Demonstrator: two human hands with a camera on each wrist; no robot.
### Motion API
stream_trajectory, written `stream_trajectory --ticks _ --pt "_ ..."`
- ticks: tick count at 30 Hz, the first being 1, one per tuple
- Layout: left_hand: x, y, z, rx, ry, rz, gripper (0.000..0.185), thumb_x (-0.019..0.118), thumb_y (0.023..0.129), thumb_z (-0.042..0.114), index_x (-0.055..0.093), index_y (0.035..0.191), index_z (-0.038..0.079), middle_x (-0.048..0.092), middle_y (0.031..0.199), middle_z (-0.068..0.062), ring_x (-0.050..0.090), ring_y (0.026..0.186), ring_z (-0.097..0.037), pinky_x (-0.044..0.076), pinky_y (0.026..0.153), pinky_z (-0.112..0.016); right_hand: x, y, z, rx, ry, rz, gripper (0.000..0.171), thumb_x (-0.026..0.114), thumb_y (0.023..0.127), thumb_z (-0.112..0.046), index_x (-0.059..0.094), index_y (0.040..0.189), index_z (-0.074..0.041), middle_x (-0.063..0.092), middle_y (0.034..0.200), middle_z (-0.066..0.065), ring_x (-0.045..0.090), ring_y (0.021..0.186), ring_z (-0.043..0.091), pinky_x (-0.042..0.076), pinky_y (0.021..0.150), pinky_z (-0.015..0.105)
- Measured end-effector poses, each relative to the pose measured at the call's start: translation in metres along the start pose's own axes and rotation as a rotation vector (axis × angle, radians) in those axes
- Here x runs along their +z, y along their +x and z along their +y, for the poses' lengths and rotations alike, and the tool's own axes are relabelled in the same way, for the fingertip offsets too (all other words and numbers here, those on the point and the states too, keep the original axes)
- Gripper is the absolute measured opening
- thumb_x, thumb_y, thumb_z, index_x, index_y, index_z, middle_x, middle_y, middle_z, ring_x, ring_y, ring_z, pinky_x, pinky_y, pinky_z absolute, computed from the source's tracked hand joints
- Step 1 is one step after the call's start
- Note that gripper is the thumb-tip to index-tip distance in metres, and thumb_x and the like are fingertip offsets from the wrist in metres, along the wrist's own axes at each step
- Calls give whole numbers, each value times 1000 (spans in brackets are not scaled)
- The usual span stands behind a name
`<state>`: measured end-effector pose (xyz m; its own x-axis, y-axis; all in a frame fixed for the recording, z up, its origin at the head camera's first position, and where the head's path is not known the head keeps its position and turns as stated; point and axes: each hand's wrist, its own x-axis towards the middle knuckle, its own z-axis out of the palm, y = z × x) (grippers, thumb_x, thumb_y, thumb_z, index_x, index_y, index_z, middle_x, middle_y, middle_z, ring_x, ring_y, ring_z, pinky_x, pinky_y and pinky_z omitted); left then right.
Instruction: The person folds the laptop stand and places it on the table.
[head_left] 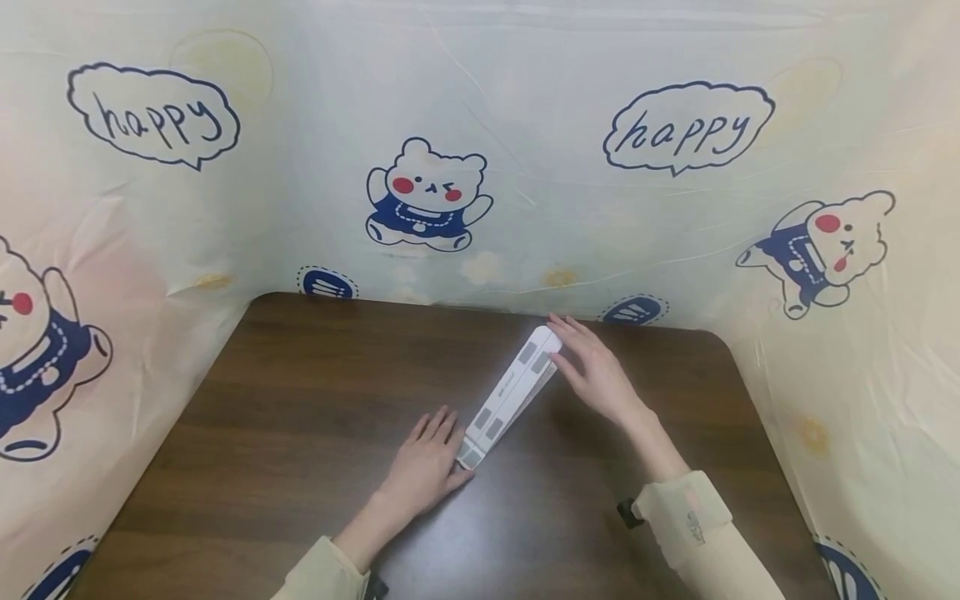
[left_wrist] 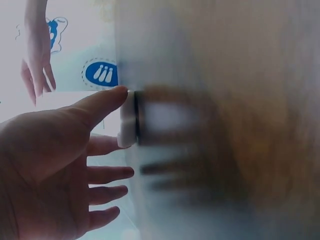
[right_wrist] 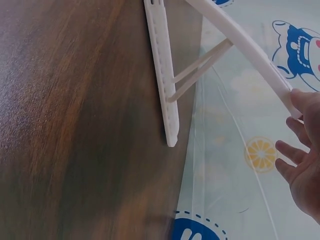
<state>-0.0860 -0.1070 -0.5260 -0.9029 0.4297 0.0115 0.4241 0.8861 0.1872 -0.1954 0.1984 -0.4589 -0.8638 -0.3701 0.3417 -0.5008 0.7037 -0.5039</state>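
Note:
A white folding laptop stand (head_left: 504,392) with grey pads lies diagonally on the table, its hinged end toward me. In the right wrist view its upper arm (right_wrist: 250,47) is tilted up from the base bar (right_wrist: 164,75), with thin struts (right_wrist: 202,67) between them. My left hand (head_left: 423,462) holds the near end between thumb and index finger, the other fingers stretched out against the tabletop. At the far, raised end, my right hand (head_left: 600,379) pinches the upper arm's tip between thumb and fingers.
The dark wooden table (head_left: 300,400) has rounded back corners. A pale printed curtain (head_left: 540,225) with bears and "happy" bubbles hangs close behind it and along both sides. Dark wrist straps show at the sleeves.

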Motion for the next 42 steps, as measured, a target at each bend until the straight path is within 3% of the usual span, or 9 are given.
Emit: stream_trajectory --ticks 4,10,20,29,35,42 --pt "-5 2 -8 -18 -14 -42 67 81 97 51 69 148 10 57 163 -25 48 158 -45 41 133 -58 -2 -5 0 -8 -15 3 54 74 105 -14 60 157 -5 56 167 14 47 160 42 39 132 63" --pt "-9 5 -20 -19 -65 -104 65 80 99 48 67 151 10 52 166 -26 44 161 -47 37 134 -61 -4 -13 -2 -17 -49 8 55 76 104 -14 60 157 -6 59 165 13 50 157 42 41 131 63" --pt "-14 9 -30 10 -60 -122 65 83 96 42 67 151 9 51 167 -27 42 161 -47 36 134 -62 -2 -21 -7 -21 -120 32 51 69 108 -10 58 158 -4 61 162 17 57 152 40 44 129 60" --pt "-12 12 -41 1 -46 -142 65 78 100 45 64 155 12 49 169 -26 40 163 -47 34 135 -63 2 -24 -5 -78 -141 101 49 71 106 -8 63 153 -1 65 157 18 63 146 40 47 127 57" --pt "-10 10 -44 28 -99 -99 61 79 101 37 65 151 4 49 167 -32 42 161 -49 35 134 -62 2 -21 -2 -19 -40 71 47 68 109 -13 62 155 -8 62 162 13 59 151 38 47 127 59" --pt "-1 3 -45 73 -154 46 53 79 100 34 72 135 -5 57 157 -37 50 153 -53 38 132 -64 3 -19 0 21 21 47 49 66 110 -14 59 159 -10 59 166 11 56 154 36 45 128 59"
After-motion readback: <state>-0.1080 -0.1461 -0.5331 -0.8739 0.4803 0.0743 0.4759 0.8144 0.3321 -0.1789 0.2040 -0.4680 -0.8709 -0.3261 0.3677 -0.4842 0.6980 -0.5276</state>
